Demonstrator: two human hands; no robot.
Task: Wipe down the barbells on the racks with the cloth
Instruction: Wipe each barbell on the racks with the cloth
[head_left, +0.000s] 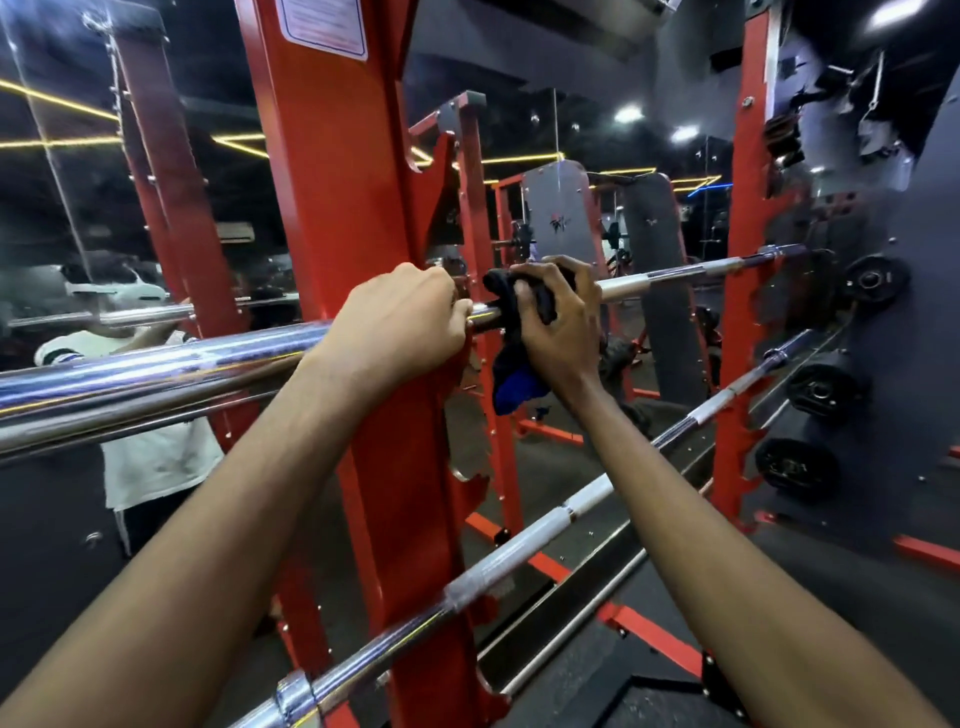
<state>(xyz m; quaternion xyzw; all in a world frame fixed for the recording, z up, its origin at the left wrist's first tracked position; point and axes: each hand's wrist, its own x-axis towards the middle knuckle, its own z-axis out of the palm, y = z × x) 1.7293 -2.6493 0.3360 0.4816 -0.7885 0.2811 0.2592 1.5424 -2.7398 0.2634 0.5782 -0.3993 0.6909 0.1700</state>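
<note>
- Red rack (332, 182): near upright fills the centre; a second red upright (748, 260) stands at the right. Both carry the bars on notched hooks.
- Upper barbell (156, 364): chrome, lying across the two uprights, its sleeve running out past the near upright to the left edge.
- Lower barbell (519, 545): rests on lower hooks, well below the upper one, untouched.
- Weight plates (872, 280): black, mounted beyond the right upright.
- Left hand (400, 322): fingers curled over the upper barbell at the near upright.
- Right hand (561, 322): just beside the left, clasping the cloth against the same bar.
- Cloth (511, 374): black and blue, wrapped over the shaft, loose end hanging beneath.
</note>
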